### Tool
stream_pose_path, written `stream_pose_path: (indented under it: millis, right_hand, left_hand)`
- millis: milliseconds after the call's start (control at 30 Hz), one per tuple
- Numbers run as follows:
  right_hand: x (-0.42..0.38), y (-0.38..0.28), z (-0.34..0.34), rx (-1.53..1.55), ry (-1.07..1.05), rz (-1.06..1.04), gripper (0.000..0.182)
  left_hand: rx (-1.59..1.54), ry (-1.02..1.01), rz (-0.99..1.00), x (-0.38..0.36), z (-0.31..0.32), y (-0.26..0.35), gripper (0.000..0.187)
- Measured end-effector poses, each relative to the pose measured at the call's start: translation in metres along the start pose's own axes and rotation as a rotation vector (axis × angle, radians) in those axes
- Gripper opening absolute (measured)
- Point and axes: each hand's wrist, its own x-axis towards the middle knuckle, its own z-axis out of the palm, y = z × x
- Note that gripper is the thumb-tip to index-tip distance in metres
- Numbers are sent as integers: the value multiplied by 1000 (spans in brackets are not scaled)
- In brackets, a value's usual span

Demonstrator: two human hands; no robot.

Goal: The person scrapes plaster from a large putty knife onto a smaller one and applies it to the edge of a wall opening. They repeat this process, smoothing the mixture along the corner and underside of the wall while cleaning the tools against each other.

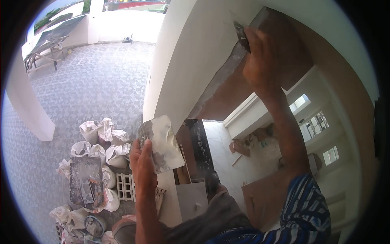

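My right hand [261,61] is raised and closed round the dark handle of a putty knife [242,37]. Its blade lies close to the white wall [191,53], near the border with a brown surface [284,44]; whether it touches cannot be told. An uneven grey band of filler [221,75] runs along that border. Lower down, my left hand [144,168] grips a flat, pale putty board [165,142] smeared with white and grey paste. The thumb rests on its face, and the other fingers are partly hidden.
Below left, several white sacks [118,154] surround a stained dark board [86,179], with hollow blocks [126,187] and a bucket [95,225] nearby. A work table [50,44] stands far left on the patterned tile floor [101,77]. Beneath the right arm lies a room with pale tiles [219,156].
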Motion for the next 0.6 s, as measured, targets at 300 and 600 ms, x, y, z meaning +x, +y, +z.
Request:
stream_pose_path:
  millis: [300, 600]
  right_hand:
    - [-2, 12, 24, -161, 16, -60, 45]
    - [-110, -80, 62, -9, -92, -74, 32]
  left_hand:
    - [1, -19, 4, 3, -1, 2, 33]
    - [-20, -31, 23, 1, -4, 6, 33]
